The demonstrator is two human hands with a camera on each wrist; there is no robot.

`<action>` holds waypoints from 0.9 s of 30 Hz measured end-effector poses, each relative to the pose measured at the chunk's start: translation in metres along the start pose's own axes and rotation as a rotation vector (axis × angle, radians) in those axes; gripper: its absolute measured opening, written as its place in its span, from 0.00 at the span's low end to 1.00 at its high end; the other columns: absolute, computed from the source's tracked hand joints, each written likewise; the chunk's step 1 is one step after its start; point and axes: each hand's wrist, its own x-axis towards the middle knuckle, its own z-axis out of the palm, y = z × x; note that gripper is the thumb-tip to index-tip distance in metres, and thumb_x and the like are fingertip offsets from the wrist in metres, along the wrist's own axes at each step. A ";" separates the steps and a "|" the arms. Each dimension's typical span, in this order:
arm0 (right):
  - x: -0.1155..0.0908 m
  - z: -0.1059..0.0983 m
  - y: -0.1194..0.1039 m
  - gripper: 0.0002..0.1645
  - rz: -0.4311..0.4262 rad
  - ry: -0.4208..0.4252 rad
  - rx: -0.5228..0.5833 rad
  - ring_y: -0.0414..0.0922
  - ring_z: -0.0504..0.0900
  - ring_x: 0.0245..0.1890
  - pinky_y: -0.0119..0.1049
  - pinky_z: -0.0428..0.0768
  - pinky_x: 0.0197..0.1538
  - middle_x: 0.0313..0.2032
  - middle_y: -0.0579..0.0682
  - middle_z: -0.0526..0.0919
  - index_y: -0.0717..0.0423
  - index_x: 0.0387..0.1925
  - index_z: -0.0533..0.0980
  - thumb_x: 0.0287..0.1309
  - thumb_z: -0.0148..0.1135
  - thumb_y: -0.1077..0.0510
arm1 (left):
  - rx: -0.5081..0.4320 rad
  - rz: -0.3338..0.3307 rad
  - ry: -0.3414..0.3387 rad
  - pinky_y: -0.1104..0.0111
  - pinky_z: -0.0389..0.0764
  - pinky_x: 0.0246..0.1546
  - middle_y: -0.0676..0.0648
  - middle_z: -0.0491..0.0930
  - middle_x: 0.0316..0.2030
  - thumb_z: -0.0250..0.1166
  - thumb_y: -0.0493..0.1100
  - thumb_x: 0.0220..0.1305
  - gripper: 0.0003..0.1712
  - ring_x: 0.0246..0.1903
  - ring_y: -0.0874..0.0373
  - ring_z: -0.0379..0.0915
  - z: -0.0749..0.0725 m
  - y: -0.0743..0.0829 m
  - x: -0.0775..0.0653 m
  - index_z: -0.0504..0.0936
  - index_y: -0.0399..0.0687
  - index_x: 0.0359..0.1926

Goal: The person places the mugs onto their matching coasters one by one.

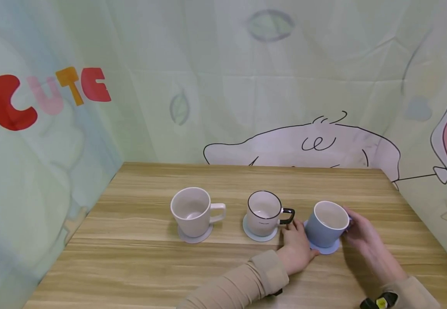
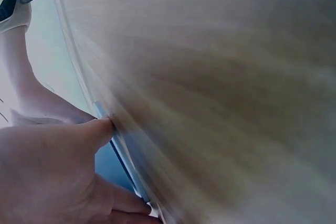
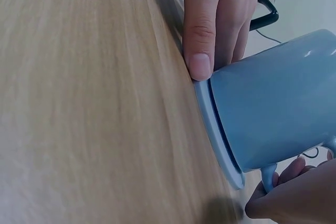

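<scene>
A blue mug (image 1: 321, 227) sits upright on a round blue coaster (image 1: 330, 249) at the right of the table. My right hand (image 1: 364, 231) holds the mug's handle from the right; in the right wrist view its fingers (image 3: 294, 169) are at the handle, partly hidden. From the left, my left hand (image 1: 297, 248) has its thumb at the coaster's near edge and its fingers by the far side, gripping the coaster. The left wrist view shows the thumb (image 2: 100, 129) against the coaster rim. Just left of that hand is a white mug with black rim and handle (image 1: 263, 214).
The black-rimmed mug stands on a pale blue coaster (image 1: 259, 237). Farther left, a plain pale mug (image 1: 192, 216) rests on a greyish coaster (image 1: 195, 237), handle to the right. The wooden table (image 1: 130, 266) meets a printed cloth backdrop (image 1: 150, 116) behind and at the sides.
</scene>
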 end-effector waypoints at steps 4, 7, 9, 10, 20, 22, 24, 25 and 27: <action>0.000 0.001 0.001 0.24 -0.004 0.022 0.030 0.31 0.71 0.35 0.28 0.61 0.49 0.28 0.35 0.77 0.44 0.25 0.79 0.72 0.41 0.49 | 0.008 0.007 0.000 0.69 0.74 0.52 0.58 0.64 0.66 0.46 0.82 0.53 0.46 0.60 0.63 0.65 0.000 0.001 0.000 0.69 0.63 0.65; 0.000 0.001 0.002 0.23 -0.002 0.050 0.035 0.32 0.71 0.35 0.29 0.59 0.50 0.28 0.35 0.77 0.44 0.25 0.79 0.72 0.42 0.49 | 0.009 0.006 -0.001 0.69 0.74 0.52 0.58 0.64 0.66 0.46 0.82 0.53 0.47 0.60 0.63 0.66 0.000 0.001 0.001 0.68 0.63 0.65; 0.000 0.001 0.002 0.23 -0.001 0.060 0.032 0.31 0.71 0.35 0.29 0.60 0.50 0.28 0.34 0.77 0.44 0.24 0.79 0.72 0.43 0.49 | 0.008 0.004 -0.001 0.69 0.74 0.52 0.58 0.64 0.66 0.46 0.83 0.53 0.47 0.60 0.64 0.66 -0.001 0.001 0.001 0.68 0.63 0.65; 0.001 0.001 0.002 0.23 -0.006 0.063 0.032 0.31 0.71 0.34 0.28 0.60 0.49 0.28 0.35 0.78 0.44 0.24 0.79 0.72 0.43 0.49 | 0.008 0.003 0.000 0.69 0.74 0.52 0.58 0.64 0.66 0.46 0.83 0.53 0.47 0.60 0.64 0.66 -0.001 0.001 0.000 0.68 0.63 0.65; 0.002 -0.002 0.005 0.23 -0.020 0.040 0.038 0.31 0.73 0.34 0.27 0.62 0.49 0.27 0.35 0.79 0.44 0.25 0.79 0.72 0.43 0.49 | 0.012 0.000 0.002 0.70 0.74 0.52 0.58 0.64 0.65 0.47 0.83 0.52 0.48 0.59 0.63 0.66 -0.001 0.002 0.000 0.67 0.62 0.66; 0.001 -0.002 0.005 0.22 -0.015 0.034 0.030 0.31 0.72 0.36 0.28 0.61 0.50 0.29 0.34 0.78 0.43 0.26 0.79 0.72 0.43 0.48 | 0.010 -0.001 0.001 0.70 0.74 0.52 0.58 0.64 0.66 0.47 0.83 0.52 0.48 0.60 0.63 0.66 0.000 0.002 0.001 0.67 0.62 0.66; 0.001 -0.003 0.005 0.22 -0.014 0.025 0.003 0.31 0.72 0.38 0.28 0.60 0.52 0.30 0.34 0.78 0.43 0.26 0.79 0.72 0.42 0.48 | 0.002 -0.002 0.000 0.70 0.74 0.52 0.58 0.64 0.66 0.47 0.83 0.52 0.48 0.60 0.63 0.66 0.000 0.002 0.001 0.67 0.62 0.66; 0.002 -0.003 0.005 0.23 -0.013 0.020 -0.022 0.31 0.72 0.38 0.29 0.60 0.52 0.30 0.34 0.78 0.42 0.26 0.79 0.72 0.41 0.47 | 0.001 -0.002 -0.002 0.69 0.74 0.52 0.58 0.64 0.66 0.47 0.83 0.52 0.48 0.60 0.64 0.66 0.000 0.002 0.002 0.67 0.62 0.66; 0.003 -0.004 0.006 0.24 -0.009 0.013 -0.073 0.31 0.72 0.38 0.29 0.60 0.52 0.30 0.33 0.79 0.41 0.26 0.80 0.72 0.40 0.46 | -0.003 -0.003 -0.006 0.69 0.74 0.52 0.58 0.64 0.66 0.47 0.83 0.52 0.48 0.60 0.64 0.66 0.001 0.001 0.002 0.67 0.62 0.66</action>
